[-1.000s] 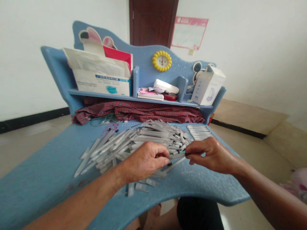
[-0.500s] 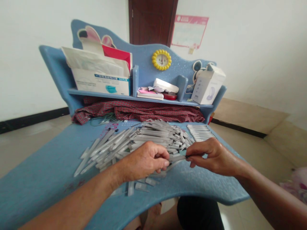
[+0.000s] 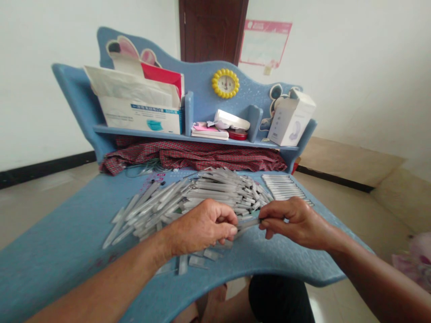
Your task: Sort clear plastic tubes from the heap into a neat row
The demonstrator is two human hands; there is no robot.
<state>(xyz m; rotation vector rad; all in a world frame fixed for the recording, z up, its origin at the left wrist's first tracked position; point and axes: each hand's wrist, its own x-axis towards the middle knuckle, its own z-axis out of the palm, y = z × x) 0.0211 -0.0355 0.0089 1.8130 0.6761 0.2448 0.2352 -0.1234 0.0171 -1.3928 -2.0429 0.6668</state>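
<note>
one grey tube, by the near right side of the pile; left hand pinching one end, right hand pinching the dark other end; best kept straight, lightly gripped.

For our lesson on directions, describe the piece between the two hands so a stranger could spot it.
On the blue desk, find the heap of pale pieces. In front of it, one slim piece spans the gap between left hand and right hand. Only it is held by both.
</note>
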